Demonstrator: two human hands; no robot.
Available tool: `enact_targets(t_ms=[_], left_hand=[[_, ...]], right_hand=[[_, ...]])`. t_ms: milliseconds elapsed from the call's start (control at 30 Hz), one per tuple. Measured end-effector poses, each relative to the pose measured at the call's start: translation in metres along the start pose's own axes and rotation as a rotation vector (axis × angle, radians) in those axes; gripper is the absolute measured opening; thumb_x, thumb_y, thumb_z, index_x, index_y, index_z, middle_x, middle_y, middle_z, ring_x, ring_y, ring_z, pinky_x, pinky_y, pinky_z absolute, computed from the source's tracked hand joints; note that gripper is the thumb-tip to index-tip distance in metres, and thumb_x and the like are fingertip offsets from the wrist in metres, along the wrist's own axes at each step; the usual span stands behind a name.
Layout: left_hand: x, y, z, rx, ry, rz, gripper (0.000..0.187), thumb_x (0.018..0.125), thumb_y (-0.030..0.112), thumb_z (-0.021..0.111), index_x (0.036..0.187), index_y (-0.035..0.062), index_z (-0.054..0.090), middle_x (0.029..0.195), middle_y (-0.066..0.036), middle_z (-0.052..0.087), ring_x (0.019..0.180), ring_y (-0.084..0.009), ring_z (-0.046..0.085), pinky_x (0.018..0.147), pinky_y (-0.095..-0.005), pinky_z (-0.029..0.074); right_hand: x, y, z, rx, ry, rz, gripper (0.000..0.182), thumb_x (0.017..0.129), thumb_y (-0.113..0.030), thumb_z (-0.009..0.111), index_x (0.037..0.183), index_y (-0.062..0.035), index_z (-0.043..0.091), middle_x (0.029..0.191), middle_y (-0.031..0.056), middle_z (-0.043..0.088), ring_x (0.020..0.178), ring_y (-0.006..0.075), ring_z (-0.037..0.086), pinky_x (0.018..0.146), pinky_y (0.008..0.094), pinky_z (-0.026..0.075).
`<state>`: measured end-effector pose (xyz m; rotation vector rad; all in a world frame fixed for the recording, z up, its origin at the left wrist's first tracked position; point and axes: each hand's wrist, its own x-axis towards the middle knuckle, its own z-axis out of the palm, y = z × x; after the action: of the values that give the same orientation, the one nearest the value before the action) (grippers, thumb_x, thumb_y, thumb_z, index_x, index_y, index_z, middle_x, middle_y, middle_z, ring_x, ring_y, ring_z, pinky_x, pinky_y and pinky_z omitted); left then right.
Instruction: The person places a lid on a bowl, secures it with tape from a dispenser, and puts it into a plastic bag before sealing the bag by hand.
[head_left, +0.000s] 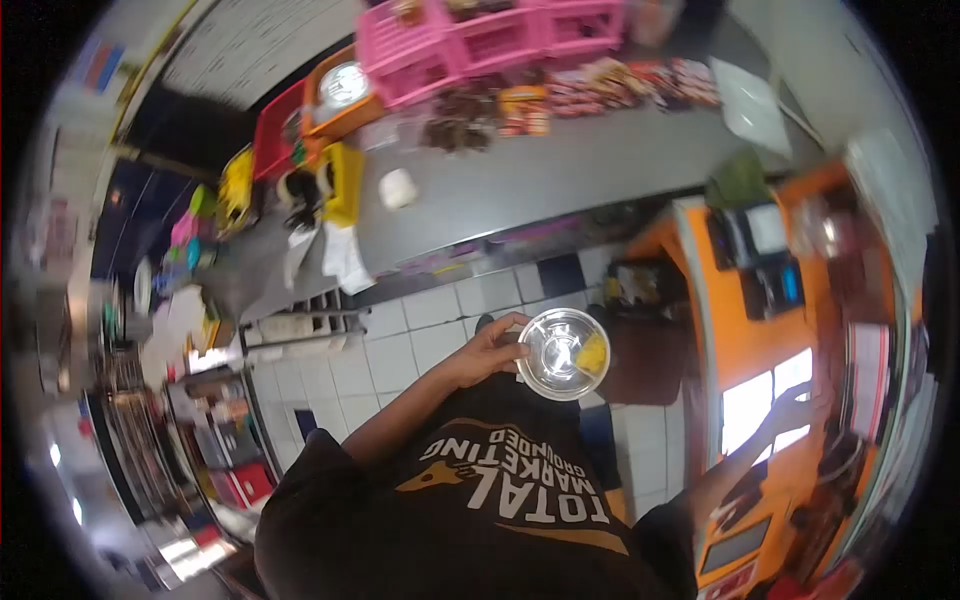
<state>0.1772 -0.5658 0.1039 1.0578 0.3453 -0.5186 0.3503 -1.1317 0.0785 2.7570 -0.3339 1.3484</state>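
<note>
At the centre of the frame, a clear, round, glossy container [545,378], showing a yellow piece [592,354] at its right side, is pinched at the edge by the left hand [500,350]; at right, the right hand [800,408] is blurred above an orange counter [711,340], its grip impossible to tell. Beyond, white tiled floor [390,358] is bounded at right by a flat-topped brown object [645,365], above by the straight edge of a smooth grey worktop [520,180]. Along its back, red packets [580,95], a limp white bag [750,105] and pink slatted baskets [490,45] are ranged.
</note>
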Motion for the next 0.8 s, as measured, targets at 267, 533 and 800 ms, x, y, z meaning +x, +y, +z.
enact_targets(t_ms=[267,533,800], left_hand=[[-0.144,0.027,-0.195,-0.317,0.594,0.360,0.055,0.093,0.009,0.058,0.142,0.0054,0.034,0.122,-0.013,0.058,0.112,-0.0267,0.061,0.090,-0.0409,0.056],[-0.247,0.019,-0.454,-0.459,1.044,0.697,0.042,0.094,0.017,0.057,0.131,0.0031,0.044,0.137,-0.016,0.050,0.124,-0.0318,0.052,0.104,-0.0523,0.046],[-0.229,0.037,-0.550,-0.645,1.140,0.622,0.052,0.093,0.015,0.054,0.134,-0.0126,0.039,0.131,-0.027,0.046,0.122,-0.0395,0.049,0.101,-0.0452,0.052]], right_hand=[[-0.071,-0.422,-0.058,0.909,-0.482,-0.267,0.012,0.085,-0.007,0.063,0.096,-0.0007,0.064,0.106,0.0184,0.066,0.100,0.0362,0.063,0.087,0.0434,0.049],[-0.105,-0.581,-0.066,0.996,-0.685,-0.357,0.013,0.079,-0.009,0.064,0.092,-0.0053,0.065,0.092,0.0151,0.067,0.087,0.0367,0.064,0.077,0.0476,0.050],[-0.018,-0.521,0.027,0.565,-0.663,-0.082,0.022,0.080,-0.017,0.065,0.098,-0.0050,0.067,0.101,0.0182,0.068,0.094,0.0376,0.065,0.084,0.0470,0.051]])
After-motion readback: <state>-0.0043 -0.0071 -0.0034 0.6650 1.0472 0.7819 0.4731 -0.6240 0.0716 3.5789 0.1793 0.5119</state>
